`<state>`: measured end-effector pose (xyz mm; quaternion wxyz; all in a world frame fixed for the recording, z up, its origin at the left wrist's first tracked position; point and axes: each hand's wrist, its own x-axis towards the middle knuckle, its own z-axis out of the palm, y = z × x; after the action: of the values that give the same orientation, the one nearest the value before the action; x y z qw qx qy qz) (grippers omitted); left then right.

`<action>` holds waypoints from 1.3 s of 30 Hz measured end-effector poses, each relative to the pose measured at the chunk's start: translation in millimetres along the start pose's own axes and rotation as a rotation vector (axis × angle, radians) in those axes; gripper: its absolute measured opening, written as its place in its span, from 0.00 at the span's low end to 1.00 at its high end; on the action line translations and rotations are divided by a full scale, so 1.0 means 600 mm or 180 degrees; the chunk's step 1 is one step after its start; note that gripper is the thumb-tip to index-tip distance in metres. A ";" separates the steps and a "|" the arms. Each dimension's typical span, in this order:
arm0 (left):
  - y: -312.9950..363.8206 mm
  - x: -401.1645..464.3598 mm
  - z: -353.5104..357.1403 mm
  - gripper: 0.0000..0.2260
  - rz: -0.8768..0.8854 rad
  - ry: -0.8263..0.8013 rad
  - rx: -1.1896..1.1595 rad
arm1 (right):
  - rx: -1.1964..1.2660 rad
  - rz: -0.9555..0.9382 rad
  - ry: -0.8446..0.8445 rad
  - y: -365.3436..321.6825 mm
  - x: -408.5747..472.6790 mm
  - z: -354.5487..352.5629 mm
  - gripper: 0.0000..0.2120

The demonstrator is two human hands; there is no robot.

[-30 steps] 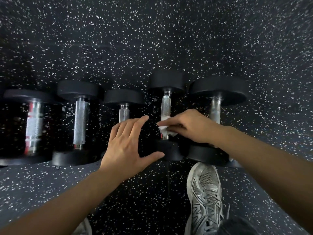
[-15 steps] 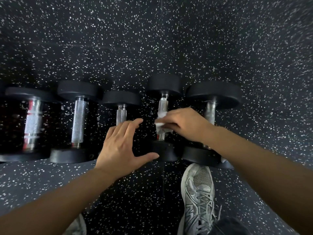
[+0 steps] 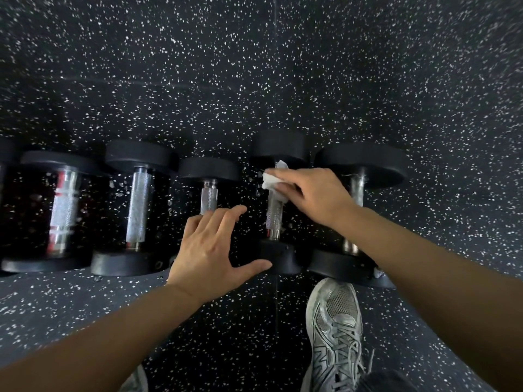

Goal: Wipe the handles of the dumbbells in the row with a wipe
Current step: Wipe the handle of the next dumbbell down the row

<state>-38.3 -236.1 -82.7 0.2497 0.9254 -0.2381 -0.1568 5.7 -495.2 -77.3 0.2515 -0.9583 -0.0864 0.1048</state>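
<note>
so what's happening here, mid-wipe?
Yes. A person crouches over a row of dumbbells on the speckled floor. The right hand grips a white wipe around the upper end of the fourth dumbbell's handle. The left hand hovers open, fingers spread, over the third dumbbell, holding nothing. A grey sneaker shows below.

1. Five dumbbells lie in a row: first (image 3: 60, 210), second (image 3: 135, 207), third (image 3: 209, 188), fourth (image 3: 278, 222), fifth (image 3: 358, 210).
2. One white wipe (image 3: 271, 181).
3. Two hands: left hand (image 3: 210, 250), right hand (image 3: 314, 193).
4. One grey shoe (image 3: 335, 335) fully seen.
</note>
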 end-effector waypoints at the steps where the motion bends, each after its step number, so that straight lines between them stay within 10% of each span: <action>1: 0.000 0.000 0.000 0.45 0.0007 0.0006 0.0002 | -0.0132 0.0039 -0.0062 0.000 0.004 0.004 0.18; 9: 0.001 0.001 0.000 0.45 0.0021 0.0038 0.0025 | 0.0216 -0.0045 0.0166 0.003 -0.006 0.010 0.13; 24: 0.003 0.001 0.000 0.44 0.0002 0.0004 0.0014 | -0.0484 -0.0836 -0.1345 -0.010 -0.039 0.005 0.19; 31: 0.004 0.001 -0.001 0.44 -0.0017 -0.0013 0.0004 | 0.0311 -0.0087 0.0373 0.010 -0.011 0.010 0.16; 39: 0.000 0.000 0.001 0.44 0.0016 0.0030 -0.0029 | 0.0097 -0.0176 -0.1058 0.004 -0.023 0.004 0.17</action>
<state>-38.6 -236.2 -83.1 0.2554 0.9244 -0.2384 -0.1529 -8.2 -499.0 -78.4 0.2510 -0.9211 -0.1516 0.2561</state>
